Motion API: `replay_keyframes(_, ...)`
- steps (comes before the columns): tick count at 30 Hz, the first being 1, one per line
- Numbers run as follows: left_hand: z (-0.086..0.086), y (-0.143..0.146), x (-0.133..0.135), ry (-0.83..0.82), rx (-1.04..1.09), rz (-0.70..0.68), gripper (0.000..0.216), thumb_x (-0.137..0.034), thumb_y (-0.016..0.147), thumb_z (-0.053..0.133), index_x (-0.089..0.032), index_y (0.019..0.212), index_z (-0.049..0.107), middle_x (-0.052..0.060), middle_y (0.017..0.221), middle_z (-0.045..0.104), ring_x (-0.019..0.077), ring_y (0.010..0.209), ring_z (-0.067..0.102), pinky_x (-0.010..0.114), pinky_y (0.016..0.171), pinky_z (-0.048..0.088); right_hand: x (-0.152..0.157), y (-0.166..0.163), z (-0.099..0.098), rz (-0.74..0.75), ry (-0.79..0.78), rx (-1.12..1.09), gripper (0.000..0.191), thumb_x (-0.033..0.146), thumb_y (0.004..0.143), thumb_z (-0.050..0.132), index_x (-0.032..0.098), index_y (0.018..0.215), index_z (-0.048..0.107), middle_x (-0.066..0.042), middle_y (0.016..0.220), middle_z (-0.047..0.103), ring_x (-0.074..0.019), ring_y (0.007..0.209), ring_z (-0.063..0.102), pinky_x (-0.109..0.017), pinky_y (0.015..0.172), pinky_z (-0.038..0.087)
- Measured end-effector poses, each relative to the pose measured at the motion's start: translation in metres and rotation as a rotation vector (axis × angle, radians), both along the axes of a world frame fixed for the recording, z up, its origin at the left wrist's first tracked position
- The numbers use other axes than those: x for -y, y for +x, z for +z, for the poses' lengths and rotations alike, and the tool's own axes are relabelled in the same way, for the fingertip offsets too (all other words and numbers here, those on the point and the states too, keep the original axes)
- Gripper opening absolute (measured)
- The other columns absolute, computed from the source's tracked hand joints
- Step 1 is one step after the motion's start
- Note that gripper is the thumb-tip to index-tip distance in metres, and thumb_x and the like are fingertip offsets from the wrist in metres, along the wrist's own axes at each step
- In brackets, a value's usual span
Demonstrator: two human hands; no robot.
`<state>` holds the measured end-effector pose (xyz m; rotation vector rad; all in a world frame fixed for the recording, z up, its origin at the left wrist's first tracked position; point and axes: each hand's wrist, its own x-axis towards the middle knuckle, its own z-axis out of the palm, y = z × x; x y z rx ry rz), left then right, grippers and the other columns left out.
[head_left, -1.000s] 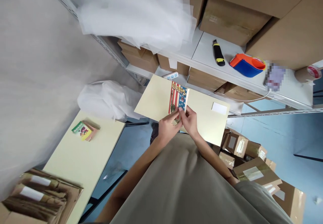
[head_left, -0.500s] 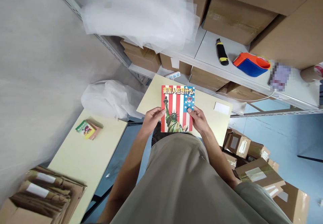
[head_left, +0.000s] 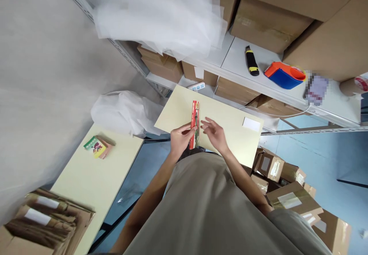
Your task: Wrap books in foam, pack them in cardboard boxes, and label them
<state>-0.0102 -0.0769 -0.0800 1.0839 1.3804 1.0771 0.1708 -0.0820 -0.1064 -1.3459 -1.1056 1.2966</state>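
Currently the left hand [head_left: 180, 139] alone pinches the book [head_left: 195, 121] above the table [head_left: 238, 144]; right hand [head_left: 215, 133] hovers spread-fingered, so it could slip.

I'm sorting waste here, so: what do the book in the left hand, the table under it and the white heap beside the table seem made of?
The book looks like paper with a colour-printed card cover, thin seen edge-on. The table is pale yellow board, probably laminate, smooth and matte. The white heap is likely thin foam or plastic wrap, translucent and crumpled.
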Motion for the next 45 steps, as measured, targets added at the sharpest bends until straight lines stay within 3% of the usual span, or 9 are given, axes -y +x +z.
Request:
replay_keyframes(2, -0.007, 0.011, 0.008, 0.019, -0.033, -0.003, 0.041, -0.05, 0.091, 0.084, -0.021, 0.12, 0.091, 0.005, 0.123, 0.088, 0.0316, 0.115, 0.085, 0.049, 0.11, 0.068, 0.006, -0.011, 0.004, 0.079, -0.004, 0.013, 0.065, 0.073, 0.097, 0.08, 0.029, 0.145, 0.076, -0.01, 0.145, 0.08, -0.0343, 0.131, 0.08, -0.05, 0.106, 0.071)
replay_keyframes(9, -0.031, 0.023, 0.028, -0.023, -0.018, -0.166, 0.052, -0.046, 0.086, 0.087, -0.022, 0.133, 0.086, 0.01, 0.151, 0.077, 0.0357, 0.129, 0.08, 0.049, 0.103, 0.072, 0.005, -0.01, -0.006, -0.048, 0.006, 0.123, 0.046, 0.066, 0.103, 0.07, 0.027, 0.127, 0.079, -0.005, 0.109, 0.087, -0.0259, 0.094, 0.082, -0.04, 0.092, 0.069)
replay_keyframes(13, -0.035, -0.004, 0.011, -0.012, -0.034, -0.029, 0.061, -0.058, 0.09, 0.087, -0.022, 0.138, 0.081, 0.015, 0.156, 0.073, 0.0345, 0.141, 0.072, 0.048, 0.112, 0.066, 0.0, 0.011, -0.007, 0.015, 0.014, -0.044, 0.055, 0.072, 0.102, 0.07, 0.024, 0.128, 0.079, -0.004, 0.1, 0.084, -0.0247, 0.086, 0.077, -0.037, 0.083, 0.066)
replay_keyframes(16, -0.031, -0.031, -0.005, -0.079, -0.01, 0.048, 0.076, -0.066, 0.082, 0.093, -0.021, 0.141, 0.078, 0.018, 0.159, 0.07, 0.0378, 0.146, 0.067, 0.049, 0.115, 0.063, 0.001, 0.026, 0.001, 0.015, -0.007, -0.103, 0.056, 0.073, 0.097, 0.077, 0.024, 0.125, 0.08, -0.004, 0.098, 0.084, -0.0251, 0.09, 0.075, -0.036, 0.085, 0.064)
replay_keyframes(20, -0.015, -0.052, -0.01, -0.217, 0.254, -0.216, 0.074, -0.073, 0.084, 0.091, -0.017, 0.131, 0.083, 0.02, 0.14, 0.08, 0.0397, 0.132, 0.077, 0.052, 0.113, 0.063, 0.005, 0.042, 0.011, 0.023, -0.06, -0.198, 0.054, 0.071, 0.094, 0.083, 0.026, 0.123, 0.081, -0.004, 0.106, 0.084, -0.0239, 0.095, 0.076, -0.035, 0.088, 0.063)
replay_keyframes(31, 0.006, -0.038, -0.001, -0.297, 0.246, -0.247, 0.065, -0.065, 0.072, 0.102, -0.018, 0.115, 0.09, 0.015, 0.121, 0.087, 0.0373, 0.11, 0.083, 0.048, 0.092, 0.07, 0.013, 0.053, 0.011, 0.049, -0.137, -0.276, 0.055, 0.072, 0.09, 0.087, 0.029, 0.125, 0.081, -0.004, 0.112, 0.085, -0.0259, 0.104, 0.079, -0.036, 0.087, 0.064)
replay_keyframes(35, 0.007, -0.036, 0.002, -0.227, 0.206, -0.221, 0.063, -0.066, 0.074, 0.1, -0.018, 0.113, 0.09, 0.013, 0.116, 0.088, 0.0356, 0.106, 0.084, 0.045, 0.088, 0.071, 0.013, 0.053, 0.012, 0.063, -0.149, -0.23, 0.06, 0.077, 0.089, 0.086, 0.028, 0.124, 0.08, -0.003, 0.105, 0.085, -0.0255, 0.102, 0.079, -0.035, 0.086, 0.065)
replay_keyframes(40, 0.015, -0.033, 0.007, -0.061, 0.121, -0.173, 0.055, -0.064, 0.083, 0.094, -0.018, 0.113, 0.091, 0.01, 0.113, 0.089, 0.036, 0.109, 0.083, 0.049, 0.096, 0.071, 0.006, 0.059, 0.021, 0.094, -0.035, -0.197, 0.055, 0.07, 0.086, 0.093, 0.029, 0.12, 0.081, -0.004, 0.117, 0.087, -0.0265, 0.111, 0.08, -0.041, 0.106, 0.065)
replay_keyframes(45, 0.03, -0.04, 0.005, 0.206, -0.065, -0.162, 0.036, -0.061, 0.09, 0.089, -0.027, 0.101, 0.093, 0.008, 0.114, 0.089, 0.0387, 0.135, 0.074, 0.058, 0.122, 0.059, 0.004, 0.064, 0.037, 0.078, 0.164, -0.075, 0.047, 0.07, 0.079, 0.099, 0.03, 0.1, 0.086, -0.008, 0.119, 0.087, -0.0344, 0.125, 0.079, -0.055, 0.119, 0.06)
